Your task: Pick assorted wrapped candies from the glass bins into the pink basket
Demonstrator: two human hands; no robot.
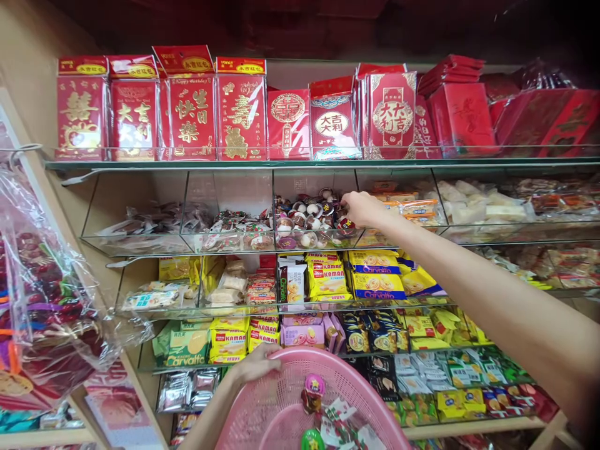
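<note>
One clear panel (pixel 323 242) fronts the candies (pixel 313 219); left grip (pixel 259 362) holds the basket (pixel 347 378), right grip (pixel 362 209) unclear.

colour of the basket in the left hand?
Pink: the basket shows best in the head view, the only one.

I'm in a shop, and sweets and packaged snacks seem to be its main trade. Shelves (pixel 187 165) climb in tiers, crowded with multiples of the same goods. Red envelope packets (pixel 192 115), some in header-topped plastic sleeves, stand face out along the top. Below them, clear-fronted compartments (pixel 145 245) sort loose stock by kind, small round sweets (pixel 312 222) among it, with yellow KAMAN packets (pixel 327 277) and yellow-and-blue packets (pixel 377 284) lined up lower down.
</note>
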